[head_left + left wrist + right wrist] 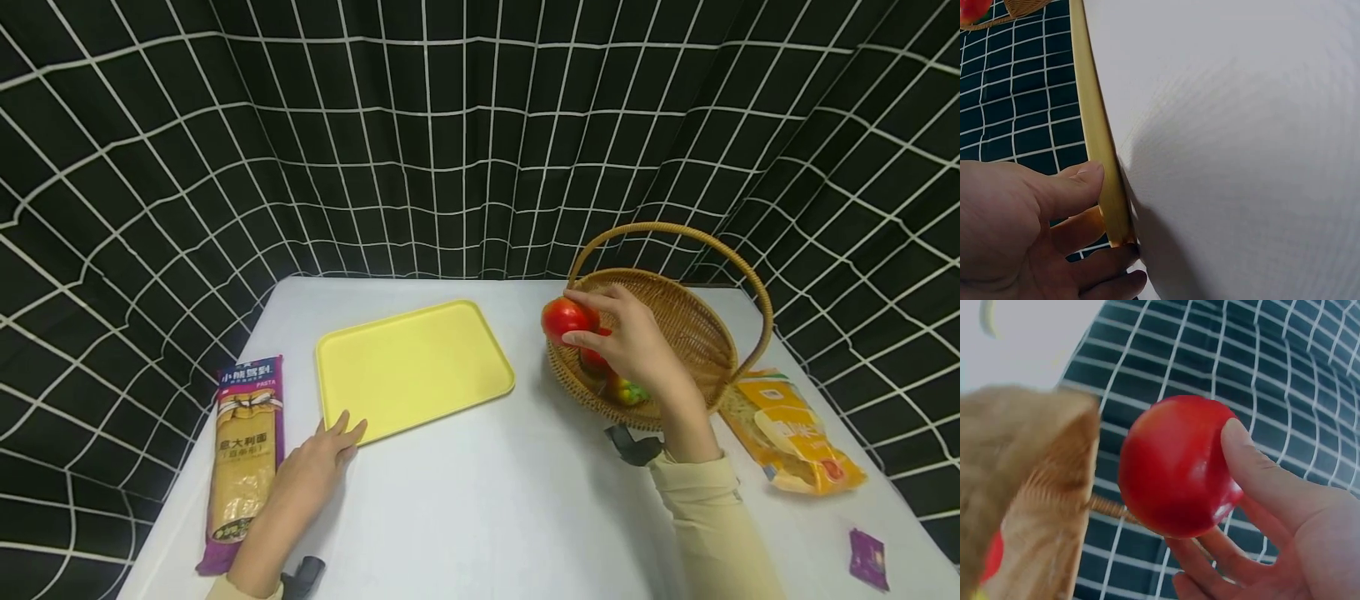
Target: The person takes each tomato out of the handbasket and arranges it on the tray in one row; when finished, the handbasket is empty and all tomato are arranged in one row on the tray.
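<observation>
My right hand (633, 342) grips a glossy red tomato (1179, 465) between thumb and fingers, at the left rim of the wicker basket (720, 333). A second red fruit (592, 360) and a red, yellow and green pepper (628, 390) lie inside the basket, partly hidden by the hand. On the left, my left hand (318, 462) pinches the near-left corner of a yellow tray (412, 371). The left wrist view shows the thumb against the tray's outer wall, with the index finger behind the rim. Nothing lies on the tray.
A long purple pasta packet (243, 458) lies left of the tray. Right of the basket is an orange food bag (798, 437), with a small purple packet (868, 558) nearer the front. The basket's tall handle (675, 227) arches over it. A black gridded curtain (450, 142) hangs behind.
</observation>
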The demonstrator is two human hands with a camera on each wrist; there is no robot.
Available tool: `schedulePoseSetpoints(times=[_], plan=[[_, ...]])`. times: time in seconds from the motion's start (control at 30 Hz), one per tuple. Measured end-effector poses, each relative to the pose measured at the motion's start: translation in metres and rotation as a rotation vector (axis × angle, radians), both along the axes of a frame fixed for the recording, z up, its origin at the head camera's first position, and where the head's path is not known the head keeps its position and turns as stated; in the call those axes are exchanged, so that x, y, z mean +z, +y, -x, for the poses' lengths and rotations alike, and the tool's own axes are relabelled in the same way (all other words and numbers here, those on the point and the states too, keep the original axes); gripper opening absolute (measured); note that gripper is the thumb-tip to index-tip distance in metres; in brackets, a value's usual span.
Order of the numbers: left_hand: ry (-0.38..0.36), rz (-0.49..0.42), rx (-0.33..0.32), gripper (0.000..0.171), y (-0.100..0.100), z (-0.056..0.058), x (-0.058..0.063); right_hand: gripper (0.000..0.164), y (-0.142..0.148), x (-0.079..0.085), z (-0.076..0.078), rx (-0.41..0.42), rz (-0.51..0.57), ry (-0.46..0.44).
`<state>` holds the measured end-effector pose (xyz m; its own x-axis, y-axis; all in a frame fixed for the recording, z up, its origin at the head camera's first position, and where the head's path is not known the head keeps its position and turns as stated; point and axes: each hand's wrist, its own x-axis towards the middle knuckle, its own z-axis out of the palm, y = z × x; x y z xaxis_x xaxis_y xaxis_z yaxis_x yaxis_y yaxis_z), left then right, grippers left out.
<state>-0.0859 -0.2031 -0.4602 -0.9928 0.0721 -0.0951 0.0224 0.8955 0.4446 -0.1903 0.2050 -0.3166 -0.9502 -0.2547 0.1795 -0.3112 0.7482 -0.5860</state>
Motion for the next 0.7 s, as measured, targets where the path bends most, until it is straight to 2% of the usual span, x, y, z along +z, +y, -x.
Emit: schedulePoseSetpoints(times=[0.2, 0.37, 0.57, 0.7], plan=[[-0.017, -0.003, 0.013, 0.045, 0.001, 0.0, 0.001, 0.061, -0.035, -0.002, 0.01, 0.056, 0.073, 0.047], [-0.013, 0.0, 0.016, 0.045, 0.002, 0.001, 0.002, 0.062, -0.068, -0.011, 0.021, 0.083, 0.133, -0.004], [-0.01, 0.003, 0.012, 0.044, 0.002, 0.0, 0.003, 0.06, -0.115, -0.042, 0.038, 0.161, 0.166, 0.02], [-0.001, 0.01, 0.008, 0.043, 0.002, 0.0, 0.002, 0.06, -0.147, -0.065, 0.043, 0.209, 0.178, -0.022]])
